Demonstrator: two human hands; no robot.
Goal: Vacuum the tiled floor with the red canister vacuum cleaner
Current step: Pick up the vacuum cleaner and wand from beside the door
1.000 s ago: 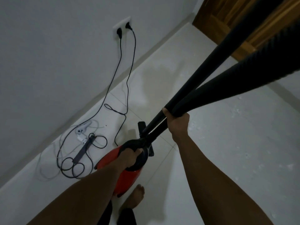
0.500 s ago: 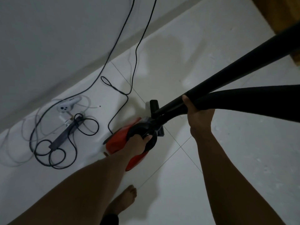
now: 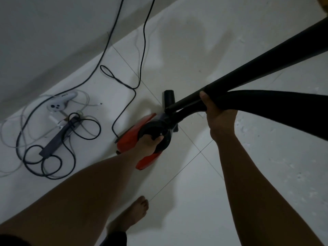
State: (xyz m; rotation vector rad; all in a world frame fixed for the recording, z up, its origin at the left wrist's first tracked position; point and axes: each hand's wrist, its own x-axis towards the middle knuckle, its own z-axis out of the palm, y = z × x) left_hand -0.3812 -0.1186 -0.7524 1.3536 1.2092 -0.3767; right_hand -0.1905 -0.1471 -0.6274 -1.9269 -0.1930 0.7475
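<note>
The red canister vacuum [image 3: 130, 137] sits low over the white tiled floor [image 3: 195, 201] at the centre. My left hand [image 3: 150, 142] grips its black carry handle [image 3: 154, 127]. My right hand [image 3: 219, 115] is wrapped around the black wand [image 3: 266, 63] and the black hose [image 3: 276, 110] together, where they meet. Both run up and off the right edge. A short black nozzle [image 3: 168, 98] pokes out beyond the canister.
A tangle of black and white cables with a dark power strip [image 3: 59, 137] and a white controller [image 3: 60, 102] lies on the floor at left. Two black cords [image 3: 142, 50] climb toward the grey wall [image 3: 44, 32]. My bare foot [image 3: 131, 213] stands below the canister.
The view has tilted down, so the wall socket and wooden door have left the frame. The canister has shifted right and turned on its side. Both hands keep their holds.
</note>
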